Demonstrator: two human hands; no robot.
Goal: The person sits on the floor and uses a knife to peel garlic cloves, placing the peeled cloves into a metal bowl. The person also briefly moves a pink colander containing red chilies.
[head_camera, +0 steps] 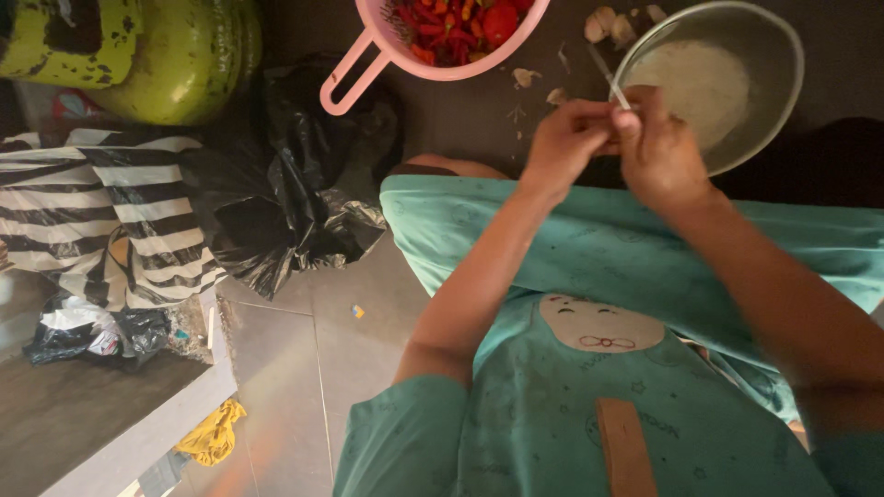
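Our left hand [564, 138] and right hand [658, 147] pinch a small knife [608, 78] together at the glass bowl [737, 55] rim, so peelings drop beside it; pink colander [405, 55] sits left of the bowl.

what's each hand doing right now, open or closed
Left hand: closed, pinching a small item, too hidden to identify.
Right hand: closed on a knife.

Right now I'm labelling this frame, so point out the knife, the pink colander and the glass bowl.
knife [609, 81], head view, on the blade above the hands
pink colander [354, 75], head view, on its handle
glass bowl [778, 110], head view, on its right rim
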